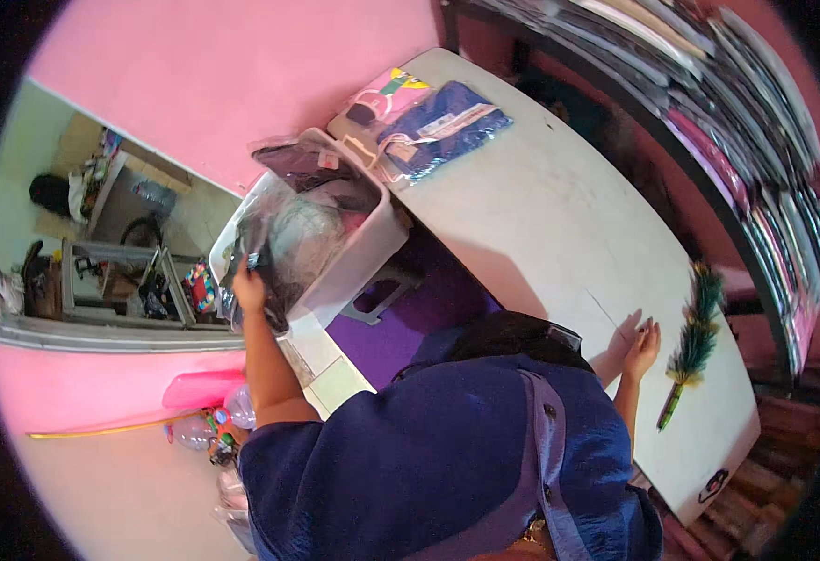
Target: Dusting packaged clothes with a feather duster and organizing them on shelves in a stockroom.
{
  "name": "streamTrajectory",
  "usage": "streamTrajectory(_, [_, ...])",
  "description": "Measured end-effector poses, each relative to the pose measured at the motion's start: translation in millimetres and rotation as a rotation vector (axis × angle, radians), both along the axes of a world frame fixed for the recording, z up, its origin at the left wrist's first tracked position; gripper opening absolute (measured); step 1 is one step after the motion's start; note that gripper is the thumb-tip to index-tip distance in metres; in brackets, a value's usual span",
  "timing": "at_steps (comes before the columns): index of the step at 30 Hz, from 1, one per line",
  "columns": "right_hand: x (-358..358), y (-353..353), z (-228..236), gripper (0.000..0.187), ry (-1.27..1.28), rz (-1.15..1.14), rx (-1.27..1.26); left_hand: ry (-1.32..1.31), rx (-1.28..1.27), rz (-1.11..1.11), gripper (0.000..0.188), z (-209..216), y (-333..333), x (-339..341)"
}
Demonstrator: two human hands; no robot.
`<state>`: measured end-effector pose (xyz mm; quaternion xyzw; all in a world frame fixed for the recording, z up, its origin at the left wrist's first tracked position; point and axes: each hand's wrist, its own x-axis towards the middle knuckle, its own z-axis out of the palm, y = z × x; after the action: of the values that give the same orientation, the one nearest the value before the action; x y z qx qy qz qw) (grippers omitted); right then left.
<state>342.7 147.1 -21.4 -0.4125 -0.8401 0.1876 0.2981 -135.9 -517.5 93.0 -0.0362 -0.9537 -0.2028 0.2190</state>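
Observation:
At the left, my left hand (249, 286) reaches over the near side of a white plastic bin (365, 254). Its fingers are closed on a dark plastic packet (253, 241) at the bin's edge; part of the grip is hidden. Clear and dark plastic-wrapped pieces (307, 229) fill the bin. Over the white table (532, 196) on the right, my right hand (644, 349) has its fingers stretched out with nothing in them. Nearest to it lies a green tinsel-like duster (695, 332) with a green handle.
Blue folded clothing in clear plastic (447, 131) and a pink-and-yellow packet (393, 92) lie at the table's far end. Racks of packed garments (709, 112) stand along the right. A window opening (111, 215) is at the left, with a pink object (202, 388) below it.

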Motion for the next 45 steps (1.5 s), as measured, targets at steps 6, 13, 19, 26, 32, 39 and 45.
streamTrajectory(6, [78.7,-8.9,52.9,0.030,0.036,-0.272,0.239,0.046,0.580,-0.123,0.037,70.0,26.7,27.2])
streamTrajectory(13, [156.6,-7.2,14.9,0.046,-0.261,-0.568,0.167,-0.116,1.370,-0.384,0.030,137.3,219.8,85.9])
streamTrajectory(19, [159.7,-15.1,14.8,0.057,-0.258,-0.489,-0.014,-0.423,1.635,-0.599,0.021,74.4,358.4,99.7])
streamTrajectory(26, [166.0,-10.6,21.6,0.043,-0.207,-0.457,-0.168,-1.183,1.233,-0.177,0.067,-75.1,410.7,169.1])
streamTrajectory(32, [140.5,-24.6,21.6,0.030,0.272,-0.509,-0.637,-0.386,0.983,-0.635,0.068,-70.3,406.8,139.5])
streamTrajectory(39, [39.5,-105.5,50.9,0.040,-0.110,0.015,-0.409,-0.144,0.060,-0.997,0.072,-56.4,426.1,68.1])
streamTrajectory(45, [-15.2,-127.3,48.6,0.040,-0.010,-0.096,-0.312,-0.354,0.228,-0.981,0.059,-69.6,460.2,39.7])
